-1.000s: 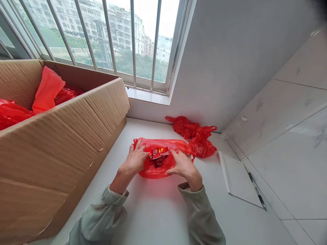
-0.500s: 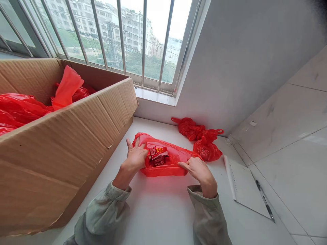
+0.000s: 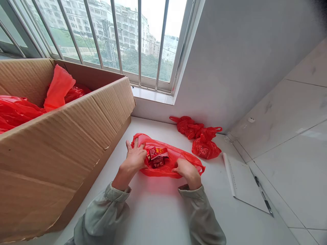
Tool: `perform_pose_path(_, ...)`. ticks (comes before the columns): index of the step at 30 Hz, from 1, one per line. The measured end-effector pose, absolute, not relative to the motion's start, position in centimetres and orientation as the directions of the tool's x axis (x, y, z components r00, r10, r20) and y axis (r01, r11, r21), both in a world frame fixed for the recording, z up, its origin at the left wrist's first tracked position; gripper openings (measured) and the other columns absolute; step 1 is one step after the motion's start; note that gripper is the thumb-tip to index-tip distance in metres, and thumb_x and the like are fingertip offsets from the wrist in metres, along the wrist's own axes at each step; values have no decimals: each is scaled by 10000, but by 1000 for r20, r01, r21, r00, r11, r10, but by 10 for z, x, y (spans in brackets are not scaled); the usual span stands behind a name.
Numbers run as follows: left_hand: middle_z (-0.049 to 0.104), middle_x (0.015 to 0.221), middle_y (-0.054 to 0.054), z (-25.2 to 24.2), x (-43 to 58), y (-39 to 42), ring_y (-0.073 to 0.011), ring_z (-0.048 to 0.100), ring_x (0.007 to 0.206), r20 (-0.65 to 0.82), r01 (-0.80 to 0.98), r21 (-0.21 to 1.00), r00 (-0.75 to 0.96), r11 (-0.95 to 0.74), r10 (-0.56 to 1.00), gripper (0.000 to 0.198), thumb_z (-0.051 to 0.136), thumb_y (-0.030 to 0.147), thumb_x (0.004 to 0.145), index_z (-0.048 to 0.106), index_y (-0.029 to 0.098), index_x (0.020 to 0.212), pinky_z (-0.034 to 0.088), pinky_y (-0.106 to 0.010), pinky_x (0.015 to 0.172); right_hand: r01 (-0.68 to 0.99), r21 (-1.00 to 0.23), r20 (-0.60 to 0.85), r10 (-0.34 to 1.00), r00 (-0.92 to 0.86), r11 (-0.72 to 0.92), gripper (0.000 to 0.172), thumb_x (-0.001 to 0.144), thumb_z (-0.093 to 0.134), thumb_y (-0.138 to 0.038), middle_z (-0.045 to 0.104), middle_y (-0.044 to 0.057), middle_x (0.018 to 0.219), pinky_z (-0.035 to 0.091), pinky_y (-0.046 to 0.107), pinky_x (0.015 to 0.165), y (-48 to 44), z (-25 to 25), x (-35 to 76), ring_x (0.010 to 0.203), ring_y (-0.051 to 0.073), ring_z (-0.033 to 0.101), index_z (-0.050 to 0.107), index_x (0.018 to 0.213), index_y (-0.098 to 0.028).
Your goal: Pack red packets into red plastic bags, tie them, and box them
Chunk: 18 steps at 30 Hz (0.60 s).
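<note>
A thin red plastic bag lies spread on the white table, its mouth gaping upward. Inside, toward its left half, several small red packets with printed wrappers are bunched together. My left hand rests on the bag's left end with its fingers spread, beside the packets. At the right half, my right hand reaches over the near edge with bent fingers closed at the film; some fingertips are hidden. The bag's handle loop sticks out to the right of that hand.
A large cardboard box holding red plastic bags stands on the left. Knotted red bags lie at the back by the wall. On the right are a spiral notebook and a pen. A barred window is behind.
My right hand has moved left from the bag's right end, its fingers now bending inside the near edge. The bag's right end has come into view. My left hand stays in place.
</note>
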<state>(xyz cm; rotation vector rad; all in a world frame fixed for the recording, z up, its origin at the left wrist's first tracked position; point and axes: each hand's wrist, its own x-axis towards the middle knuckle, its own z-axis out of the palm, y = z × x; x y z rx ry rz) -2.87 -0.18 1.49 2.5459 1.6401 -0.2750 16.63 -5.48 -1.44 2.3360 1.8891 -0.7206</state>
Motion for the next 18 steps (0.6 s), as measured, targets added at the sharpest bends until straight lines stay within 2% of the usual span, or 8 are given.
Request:
perform_pose_path(3,390,1556,-191,17,-22,-4,-517,114,1473,-217,892,-36,433,-451,875,478,761,302,747,696,144,1194,114,-799,1096,916,-211,-405,883,235,-340,209,751,709,-172,464,-39,495,292,241,466,-59,-9,183,492,115,465,570,596,-171)
perform_pose_path(6,399,1551,-190,18,-14,-10,-504,114,1478,-195,877,-23,466,-479,863,474,706,197,746,678,142,1216,108,-794,1106,906,-194,-393,876,281,-377,190,747,713,-197,507,-22,503,300,250,453,-65,1,192,476,125,479,586,608,-167)
perform_pose_path(8,422,1535,-195,17,-10,-14,-497,122,1479,-182,871,-35,477,-491,860,464,653,132,741,682,140,1204,114,-787,1112,915,-199,-358,895,267,-352,122,773,673,-178,610,25,594,330,261,483,-69,5,193,535,151,552,642,657,-157)
perform_pose_path(11,428,1524,-213,15,-8,-17,-505,124,1475,-210,862,-66,481,-503,851,489,610,81,722,683,121,1204,139,-787,1107,943,-218,-266,945,191,-252,135,837,603,-146,728,91,824,400,284,618,-67,6,182,789,216,668,730,802,-173)
perform_pose_path(13,433,1519,-213,15,-8,-17,-518,113,1472,-248,863,-81,468,-499,849,462,618,105,734,697,123,1189,149,-790,1099,952,-265,-160,981,114,-153,194,910,560,-194,751,99,954,428,292,712,-61,2,168,932,236,683,751,946,-210)
perform_pose_path(15,443,1515,-199,16,-9,-16,-520,107,1472,-256,868,-82,456,-489,852,392,627,159,776,722,149,1156,148,-795,1091,944,-321,-62,996,57,-74,233,961,529,-263,752,101,1022,447,293,756,-53,-6,150,973,236,690,726,1080,-227)
perform_pose_path(18,469,1499,-176,14,-10,-13,-511,127,1473,-246,878,-57,450,-476,859,298,606,233,857,756,194,1111,151,-797,1085,931,-361,-16,998,55,-57,325,938,593,-304,723,126,1131,473,295,788,-42,-22,127,1043,252,676,643,1241,-197)
